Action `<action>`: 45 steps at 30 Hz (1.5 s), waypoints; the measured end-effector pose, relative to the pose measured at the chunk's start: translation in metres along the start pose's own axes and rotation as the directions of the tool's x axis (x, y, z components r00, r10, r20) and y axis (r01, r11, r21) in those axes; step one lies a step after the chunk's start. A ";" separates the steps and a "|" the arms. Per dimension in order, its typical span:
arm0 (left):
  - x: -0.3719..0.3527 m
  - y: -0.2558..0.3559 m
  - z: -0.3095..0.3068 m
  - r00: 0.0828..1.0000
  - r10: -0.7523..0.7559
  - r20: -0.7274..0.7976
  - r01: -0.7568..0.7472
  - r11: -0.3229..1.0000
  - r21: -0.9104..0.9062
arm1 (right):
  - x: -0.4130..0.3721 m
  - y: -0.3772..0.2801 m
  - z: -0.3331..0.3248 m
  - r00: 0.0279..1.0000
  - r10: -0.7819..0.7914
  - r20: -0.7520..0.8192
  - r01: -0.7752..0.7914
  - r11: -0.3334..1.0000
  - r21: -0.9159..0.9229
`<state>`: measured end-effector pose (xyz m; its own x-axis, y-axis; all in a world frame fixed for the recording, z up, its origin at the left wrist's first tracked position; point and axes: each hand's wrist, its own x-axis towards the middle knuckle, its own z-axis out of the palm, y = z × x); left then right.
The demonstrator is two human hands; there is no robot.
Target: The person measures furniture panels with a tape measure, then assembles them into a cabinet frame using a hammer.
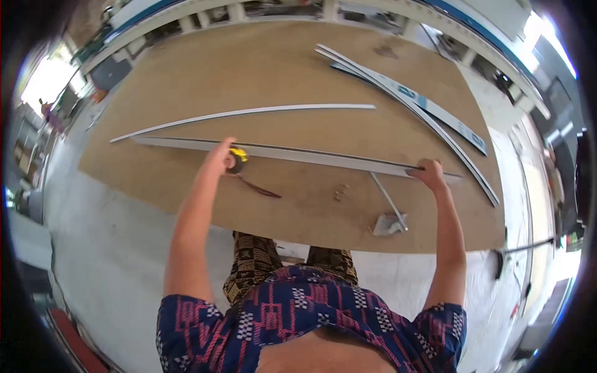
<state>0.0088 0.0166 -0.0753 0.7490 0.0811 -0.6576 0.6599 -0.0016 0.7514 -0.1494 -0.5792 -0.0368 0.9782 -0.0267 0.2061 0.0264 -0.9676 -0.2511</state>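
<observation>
A long white strip with a dark upper edge (323,160) runs across the table in front of me. My right hand (431,174) grips it near its right end, fingers closed around the edge. My left hand (220,158) is closed on a yellow and black tape measure (239,161), up against the strip left of its middle. Whether those fingers also pinch the strip is hard to tell. From the tape measure a dark wrist strap (261,189) hangs onto the table.
Beyond the strip lies a thin white strip (261,112). Several long strips, some with printed film (435,112), lie at the right on the brown table (205,68). Nearer me are a short thin rod (388,198), a small plastic bag (387,225) and small loose pieces (340,192).
</observation>
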 end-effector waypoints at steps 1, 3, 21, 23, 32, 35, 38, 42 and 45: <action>-0.014 0.006 0.001 1.000 0.028 0.001 -0.028 0.999 0.037 | -0.003 -0.004 -0.003 1.000 0.022 0.009 -0.022 0.999 0.037; -0.036 0.010 0.017 0.999 0.041 -0.035 -0.042 0.999 -0.011 | -0.005 -0.011 -0.009 0.999 0.045 0.019 -0.047 0.991 0.123; -0.035 -0.001 0.012 1.000 0.003 0.030 -0.003 1.000 -0.008 | -0.007 -0.043 -0.009 0.998 -0.063 0.012 0.062 0.995 0.084; -0.027 -0.004 0.011 1.000 0.011 0.007 -0.011 1.000 -0.005 | -0.007 -0.041 -0.004 0.993 -0.108 -0.046 0.111 0.992 0.067; -0.027 -0.008 0.010 0.995 0.083 0.049 -0.081 0.996 -0.047 | -0.005 -0.023 0.012 0.981 -0.171 -0.096 0.176 0.983 0.045; -0.025 -0.012 0.007 0.995 0.088 0.056 -0.086 0.996 -0.035 | -0.005 -0.026 0.011 0.993 -0.075 -0.093 0.081 0.995 0.059; -0.046 -0.004 0.016 0.998 0.054 -0.036 -0.054 0.998 -0.017 | -0.003 -0.026 0.008 0.998 0.023 0.066 -0.029 0.996 0.080; -0.040 -0.006 0.014 1.000 0.024 0.017 -0.024 1.000 -0.016 | -0.007 -0.029 0.006 1.000 -0.022 -0.011 0.023 0.990 0.140; -0.039 -0.009 0.005 0.998 -0.002 0.059 0.006 0.998 -0.062 | -0.013 -0.024 0.014 0.995 -0.049 -0.088 0.063 0.983 0.172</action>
<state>-0.0265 0.0079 -0.0567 0.7497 0.0221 -0.6614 0.6594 0.0606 0.7494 -0.1598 -0.5521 -0.0471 0.9538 -0.0014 0.3004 0.1235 -0.9097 -0.3964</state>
